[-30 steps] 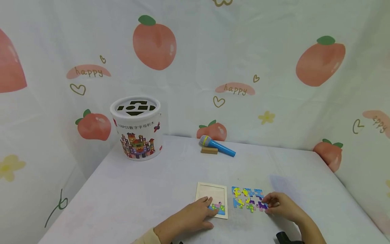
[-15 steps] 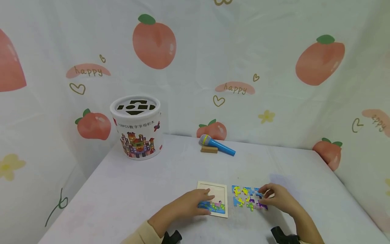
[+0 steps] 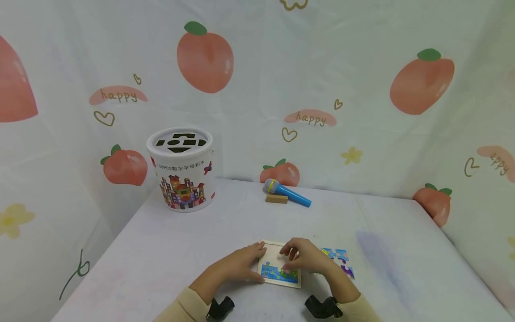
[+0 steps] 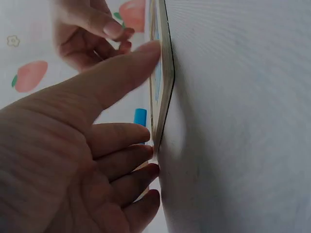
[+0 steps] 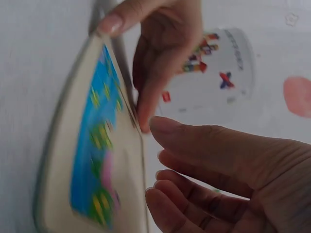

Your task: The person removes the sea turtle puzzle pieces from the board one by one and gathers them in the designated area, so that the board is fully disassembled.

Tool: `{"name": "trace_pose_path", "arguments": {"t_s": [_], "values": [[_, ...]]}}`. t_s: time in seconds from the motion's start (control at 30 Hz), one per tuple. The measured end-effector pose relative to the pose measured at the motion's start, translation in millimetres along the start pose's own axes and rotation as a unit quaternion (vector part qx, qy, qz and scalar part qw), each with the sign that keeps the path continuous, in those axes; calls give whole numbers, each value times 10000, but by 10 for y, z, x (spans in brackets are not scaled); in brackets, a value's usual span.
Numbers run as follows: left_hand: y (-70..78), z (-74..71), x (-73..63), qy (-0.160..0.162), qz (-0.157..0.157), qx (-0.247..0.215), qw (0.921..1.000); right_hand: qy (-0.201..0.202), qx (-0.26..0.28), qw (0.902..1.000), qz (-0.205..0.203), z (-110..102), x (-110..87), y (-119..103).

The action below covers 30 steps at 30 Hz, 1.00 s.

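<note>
Resting against the left side of the wooden puzzle tray (image 3: 273, 253), my left hand (image 3: 239, 264) touches the rim with thumb and fingers spread apart. My right hand (image 3: 306, 255) hangs above the tray, thumb apart from loosely bent fingers. The tray lies on the white counter (image 3: 225, 223), joined pieces (image 3: 272, 272) along its near part; loose pieces (image 3: 342, 255) lie just to its right.

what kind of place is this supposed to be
Probably a children's play corner, perhaps a staged one: a white table stands before a cloth backdrop printed with peaches and "happy", and on it are a picture-printed bucket, a blue microphone and a jigsaw tray.
</note>
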State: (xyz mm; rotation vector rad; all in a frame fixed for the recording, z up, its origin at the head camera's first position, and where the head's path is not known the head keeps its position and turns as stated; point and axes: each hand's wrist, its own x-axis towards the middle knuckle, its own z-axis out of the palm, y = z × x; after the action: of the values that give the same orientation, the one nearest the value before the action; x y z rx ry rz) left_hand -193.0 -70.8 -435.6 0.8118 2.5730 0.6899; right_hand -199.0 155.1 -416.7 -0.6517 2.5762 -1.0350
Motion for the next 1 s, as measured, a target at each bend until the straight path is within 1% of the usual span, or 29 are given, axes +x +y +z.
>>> {"name": "trace_pose_path", "arguments": {"t_s": [0.17,0.37,0.5,0.83,1.0], "values": [[-24,-11,0,-90,-1,-76,9999,-275,206,9994,31,176,170,-74],[-32,-4,-5,-87,32,-62,9999,-304,209,9991,208,281,213,-101],[-26,-9,-8,-63,10,-40,10000,-336,298,9987,245,301,208,-122],[-12,-20,-14,-55,1,-54,10000,-366,609,9974,139,291,186,-134],[-17,-26,-9,-89,-33,-178,9998,-383,1001,9942,111,290,185,-110]]}}
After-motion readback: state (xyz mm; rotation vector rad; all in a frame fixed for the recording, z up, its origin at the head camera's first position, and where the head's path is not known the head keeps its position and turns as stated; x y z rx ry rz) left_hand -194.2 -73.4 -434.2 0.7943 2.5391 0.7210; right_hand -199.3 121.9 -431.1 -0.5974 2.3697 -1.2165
